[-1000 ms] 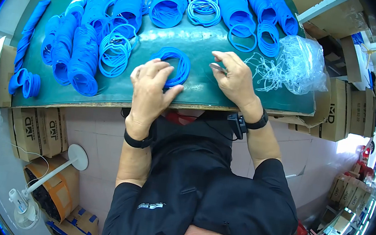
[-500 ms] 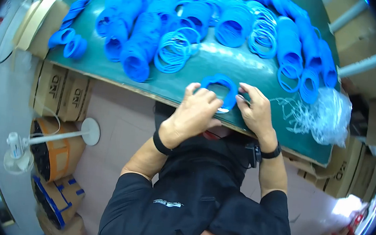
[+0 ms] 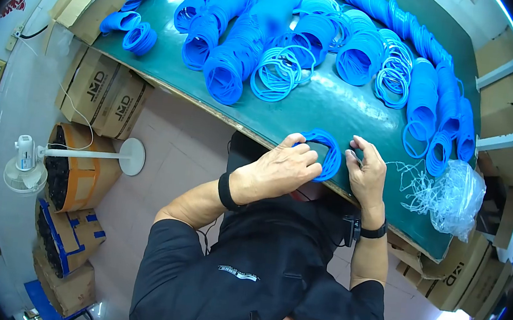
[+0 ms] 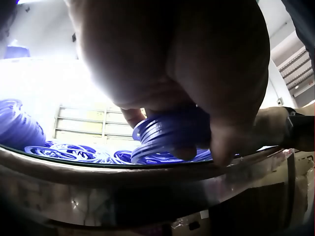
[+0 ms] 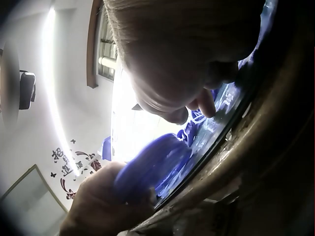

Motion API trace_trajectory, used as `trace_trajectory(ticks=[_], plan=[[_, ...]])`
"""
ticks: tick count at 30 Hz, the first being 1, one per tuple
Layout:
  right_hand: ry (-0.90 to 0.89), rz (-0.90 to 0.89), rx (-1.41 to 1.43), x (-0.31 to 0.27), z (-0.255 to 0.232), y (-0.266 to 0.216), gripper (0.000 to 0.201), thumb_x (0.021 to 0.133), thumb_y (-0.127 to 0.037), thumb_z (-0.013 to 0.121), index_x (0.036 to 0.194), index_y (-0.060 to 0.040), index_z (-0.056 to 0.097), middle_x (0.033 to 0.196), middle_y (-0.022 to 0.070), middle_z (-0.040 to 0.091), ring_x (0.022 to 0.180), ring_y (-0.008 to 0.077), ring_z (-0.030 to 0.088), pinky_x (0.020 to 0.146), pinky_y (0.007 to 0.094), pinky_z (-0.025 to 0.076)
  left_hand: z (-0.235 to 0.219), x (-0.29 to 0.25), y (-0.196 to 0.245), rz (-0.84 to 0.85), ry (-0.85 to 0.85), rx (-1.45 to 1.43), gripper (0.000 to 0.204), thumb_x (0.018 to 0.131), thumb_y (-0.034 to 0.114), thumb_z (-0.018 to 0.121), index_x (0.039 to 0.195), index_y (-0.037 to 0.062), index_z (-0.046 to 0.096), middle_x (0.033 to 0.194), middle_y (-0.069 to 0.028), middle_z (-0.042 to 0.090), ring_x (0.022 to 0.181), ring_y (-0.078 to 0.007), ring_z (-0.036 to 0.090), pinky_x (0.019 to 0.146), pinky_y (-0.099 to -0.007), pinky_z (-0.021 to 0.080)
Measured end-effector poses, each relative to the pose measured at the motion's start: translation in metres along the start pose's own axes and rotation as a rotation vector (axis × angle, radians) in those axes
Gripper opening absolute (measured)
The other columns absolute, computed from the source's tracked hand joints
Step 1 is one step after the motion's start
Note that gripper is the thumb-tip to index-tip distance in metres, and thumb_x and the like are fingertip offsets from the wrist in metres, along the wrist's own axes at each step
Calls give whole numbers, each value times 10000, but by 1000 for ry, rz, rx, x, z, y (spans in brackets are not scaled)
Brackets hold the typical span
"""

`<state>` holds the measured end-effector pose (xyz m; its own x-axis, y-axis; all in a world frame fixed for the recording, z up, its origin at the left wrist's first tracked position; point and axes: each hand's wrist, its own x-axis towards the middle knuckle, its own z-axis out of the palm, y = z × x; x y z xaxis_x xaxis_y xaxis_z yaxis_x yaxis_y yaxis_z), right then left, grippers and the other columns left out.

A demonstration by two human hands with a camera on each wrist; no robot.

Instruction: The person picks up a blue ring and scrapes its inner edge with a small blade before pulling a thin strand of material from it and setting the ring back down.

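The left hand [image 3: 277, 170] grips the near left side of a bundle of blue rings [image 3: 332, 157] at the table's front edge. In the left wrist view, the fingers and thumb of the left hand [image 4: 172, 64] lie round the stacked rings [image 4: 160, 132], seen from the side. The right wrist view shows the bundle [image 5: 152, 164] tilted up in that hand. Just right of the bundle, apart from it, is the right hand [image 3: 367, 175], fingers bent and thumb separated from the index finger. No held object is visible there.
Several stacks of blue rings [image 3: 358, 58] line the back of the green table [image 3: 330, 108]. A clear plastic bag [image 3: 460, 197] with loose clear strands [image 3: 416, 186] lies to the right. Cartons [image 3: 98, 90] and a white fan [image 3: 26, 164] stand at the left.
The head view has turned, so the table sits farther right and tilted. The left hand has shifted from over the rings to a grip on their near left side. The right hand stays beside them.
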<state>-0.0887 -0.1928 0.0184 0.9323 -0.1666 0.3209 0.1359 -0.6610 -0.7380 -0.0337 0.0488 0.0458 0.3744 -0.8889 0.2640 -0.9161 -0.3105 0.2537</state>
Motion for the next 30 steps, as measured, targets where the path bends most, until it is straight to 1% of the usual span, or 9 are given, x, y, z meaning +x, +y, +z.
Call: trace_trajectory(ticks=[5,8,11,14,16,18,22,27,30], plan=[[4,7,-1,0,0,-2,325,872,-30,761,1187,2,688,1032,162,737,946,332,725,831,390,567,-17,-7,4,-32,81,-42,88,919,98,630,1000,131,620,869,-25,572,951,-204,644,1108,-471,376],[-3,22,-13,0,0,-1,327,872,-29,761,1190,2,687,1034,162,737,945,330,726,834,389,566,-35,-24,-1,-88,125,-135,186,885,107,715,1052,124,634,921,-23,633,974,-220,662,1107,-487,376],[-11,34,-20,-1,0,-2,321,880,-31,759,1191,3,687,1033,159,737,942,324,727,825,386,568,-69,-54,-15,-176,323,-274,384,800,121,839,1130,109,643,1007,-63,687,1002,-281,668,1063,-497,406],[-15,44,-42,-1,-1,-5,309,889,-33,755,1188,6,687,1031,158,736,935,315,728,810,380,571,-104,-89,-51,-359,587,114,324,870,120,813,1119,63,613,1047,-146,640,1022,-377,616,943,-479,481],[-12,35,-30,-1,1,-4,307,892,-33,754,1189,7,686,1030,158,736,931,312,728,804,378,572,-116,-114,-95,-564,697,266,304,947,212,757,1151,41,610,1043,-173,629,1009,-403,572,916,-504,429],[-5,26,-22,-2,1,-3,304,896,-33,753,1189,8,686,1029,158,735,927,309,729,798,376,573,-128,-140,-153,-804,675,268,298,981,225,721,1163,23,599,943,-168,653,933,-391,612,916,-508,432],[2,24,-49,-1,2,-2,308,894,-28,754,1193,6,686,1028,158,734,920,305,727,795,374,574,-120,-188,-267,-800,527,592,277,953,197,724,1156,53,603,994,-148,701,989,-364,674,907,-519,449],[-9,61,-56,-1,3,-7,309,895,-17,749,1197,1,685,1032,154,732,914,297,726,776,368,577,-100,-195,-311,-825,349,586,256,932,180,723,1111,69,579,1038,-150,710,1027,-391,672,861,-539,463],[-6,37,-70,-2,3,-4,310,897,-9,745,1201,-2,683,1037,149,731,915,285,727,751,356,580,-96,-194,-322,-915,270,576,339,937,233,737,1210,93,593,1102,-139,719,1092,-361,663,948,-539,452]])
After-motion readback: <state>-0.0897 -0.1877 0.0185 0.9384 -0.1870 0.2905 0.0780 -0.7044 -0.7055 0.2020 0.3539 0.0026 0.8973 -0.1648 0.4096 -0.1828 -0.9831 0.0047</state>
